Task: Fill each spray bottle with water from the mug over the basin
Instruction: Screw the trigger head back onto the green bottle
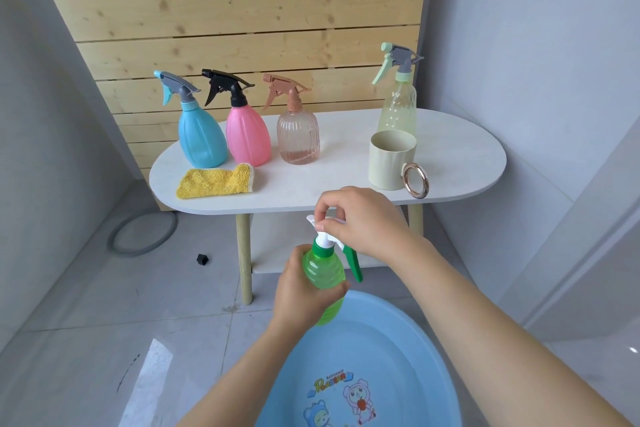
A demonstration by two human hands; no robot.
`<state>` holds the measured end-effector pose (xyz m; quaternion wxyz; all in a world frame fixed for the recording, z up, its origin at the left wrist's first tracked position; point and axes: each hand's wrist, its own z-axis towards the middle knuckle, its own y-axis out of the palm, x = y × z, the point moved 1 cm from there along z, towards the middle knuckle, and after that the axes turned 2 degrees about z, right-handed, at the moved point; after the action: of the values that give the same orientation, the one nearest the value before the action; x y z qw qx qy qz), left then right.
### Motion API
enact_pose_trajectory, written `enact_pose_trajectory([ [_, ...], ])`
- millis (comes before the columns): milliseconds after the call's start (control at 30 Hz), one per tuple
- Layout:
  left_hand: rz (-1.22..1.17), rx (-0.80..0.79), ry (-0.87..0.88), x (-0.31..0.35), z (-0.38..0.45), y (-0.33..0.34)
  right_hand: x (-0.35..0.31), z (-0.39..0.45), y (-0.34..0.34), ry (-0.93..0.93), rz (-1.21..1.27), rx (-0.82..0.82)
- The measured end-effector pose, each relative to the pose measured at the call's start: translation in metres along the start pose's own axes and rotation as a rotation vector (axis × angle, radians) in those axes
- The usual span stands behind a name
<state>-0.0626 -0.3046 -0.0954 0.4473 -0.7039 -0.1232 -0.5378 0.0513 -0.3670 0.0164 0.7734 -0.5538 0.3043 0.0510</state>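
My left hand (301, 291) grips the body of a green spray bottle (323, 274) above the far rim of the blue basin (398, 340). My right hand (363, 222) pinches its white spray head (325, 225), whose green trigger hangs to the right. On the white table (329, 180) stand a blue bottle (201, 135), a pink bottle (247, 135), a clear ribbed bottle (298, 139) and a tall pale yellow bottle (398, 111). A cream mug (389, 163) with a ring handle sits at the front right.
A yellow cloth (214, 180) lies on the table's front left. A wooden slat wall rises behind the table. On the grey tiled floor lie a grey hoop (142, 232) and a small black object (202, 259).
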Motion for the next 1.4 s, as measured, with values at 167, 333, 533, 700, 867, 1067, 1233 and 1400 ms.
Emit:
enact_pose_trajectory([
  [167, 0.02, 0.018, -0.018, -0.002, 0.0, 0.0, -0.002, 0.003, -0.002, 0.095, 0.185, -0.124],
  [333, 0.007, 0.019, -0.026, 0.001, -0.001, -0.003, 0.001, 0.003, -0.013, 0.13, 0.315, -0.43],
  [533, -0.004, 0.018, -0.037, 0.0, -0.002, -0.005, 0.011, -0.002, -0.024, 0.098, 0.484, -0.679],
  [700, 0.009, 0.011, -0.022, -0.001, -0.002, -0.004, 0.02, -0.003, -0.021, 0.082, 0.548, -0.693],
  [867, -0.015, 0.01, 0.01, -0.003, -0.002, 0.0, 0.009, 0.004, -0.018, 0.1, 0.287, -0.316],
  [1067, -0.025, 0.0, 0.018, 0.001, -0.001, 0.003, 0.004, 0.008, -0.01, 0.064, 0.139, -0.116],
  [1233, -0.008, 0.008, 0.027, 0.001, -0.002, 0.003, 0.001, 0.006, -0.01, 0.062, 0.164, -0.052],
  [1400, -0.017, 0.008, 0.027, -0.001, -0.001, 0.005, 0.002, 0.005, -0.004, -0.019, 0.105, 0.016],
])
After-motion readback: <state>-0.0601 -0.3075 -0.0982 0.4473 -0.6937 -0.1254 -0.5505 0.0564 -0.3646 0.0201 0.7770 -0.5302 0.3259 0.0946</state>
